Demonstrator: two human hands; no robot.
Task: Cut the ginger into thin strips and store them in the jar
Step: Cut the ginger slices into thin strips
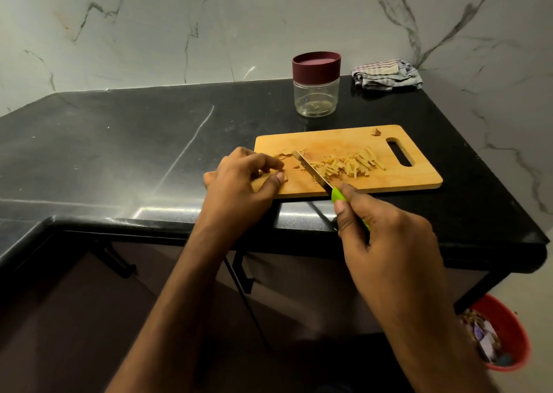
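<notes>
1. Left hand [239,180]: fingers curled down at the near-left corner of the wooden cutting board [419,180], pinning a small pale ginger piece [282,179] between thumb and fingertips. Most of that piece is hidden under the fingers; its full shape cannot be told.
2. Right hand [386,237]: wrapped round the green handle of the knife [311,171], thumb laid along the handle near the blade.
3. Governing relation: the blade runs from the right hand up and to the left, its tip just right of the left fingertips. The uncut ginger lies to the left of the blade, nearer the left hand; the finished cuts lie to its right. The margin between tip and fingertips appears narrow; judged a risk to the fingers at the next stroke.
4. Ginger strips [350,165]: a loose heap of thin, pale-yellow slivers at mid-board, lying mostly across the blade's line and touching it on the near side. A few scraps [282,154] sit beyond the left fingers.
5. Jar [316,84]: clear, maroon lid on, upright on the black desk [119,141] behind the board, apparently empty. Storing judged not yet begun; cutting appears nearly finished.
6. A folded striped cloth [387,74] lies right of the jar.
</notes>
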